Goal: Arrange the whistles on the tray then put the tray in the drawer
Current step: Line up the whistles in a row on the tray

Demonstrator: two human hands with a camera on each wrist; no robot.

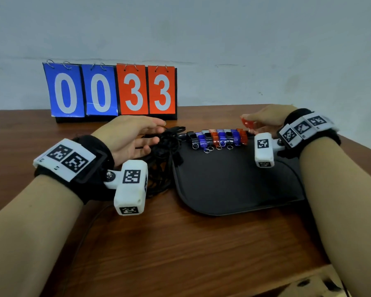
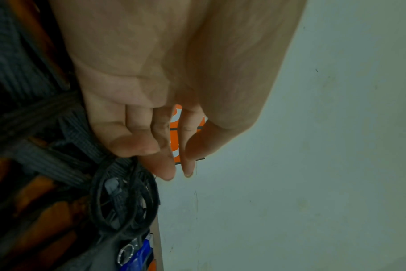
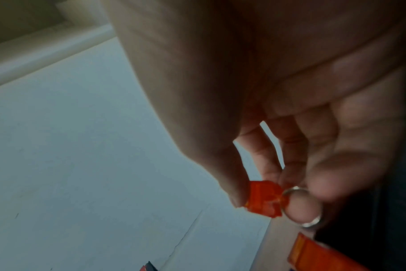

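A black tray (image 1: 234, 185) lies on the wooden table (image 1: 180, 243). Along its far edge stands a row of several whistles (image 1: 219, 138), black, blue and red, with metal rings. My right hand (image 1: 263, 121) hovers past the row's right end and pinches a red whistle (image 1: 247, 123) between thumb and fingers; the right wrist view shows that red whistle (image 3: 264, 199) and its metal ring (image 3: 299, 207). My left hand (image 1: 137, 136) is relaxed, fingers straight, over a tangle of black lanyards (image 1: 165, 155) left of the tray, holding nothing. The lanyards (image 2: 125, 198) also show below the fingers (image 2: 167, 165).
A flip scoreboard (image 1: 114, 91) reading 0033 stands at the back of the table against a pale wall. The table's right edge (image 1: 351, 142) runs close behind the tray. A light box corner (image 1: 308, 284) shows at the bottom right.
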